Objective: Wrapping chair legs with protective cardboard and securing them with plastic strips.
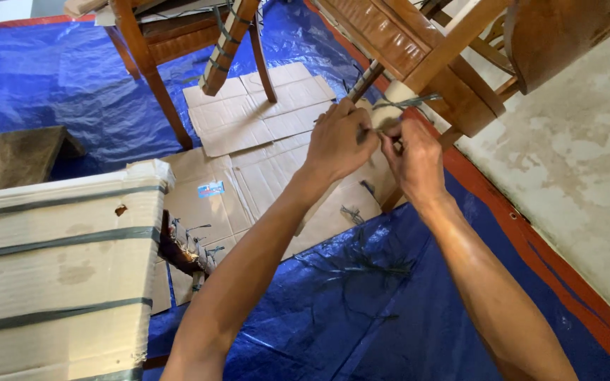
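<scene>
At chair leg (383, 106): left hand (337, 141), right hand (414, 159), fingers pinching one strap (407, 103).

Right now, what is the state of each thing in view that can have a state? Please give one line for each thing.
left hand: closed on the strap at the chair leg
right hand: pinching the strap
green strap: partly loose around the wrapped chair leg
wooden chair: tilted, padding on one leg
cardboard sheets: flattened on the blue tarp
packed carton: strapped shut, one corner torn
</scene>
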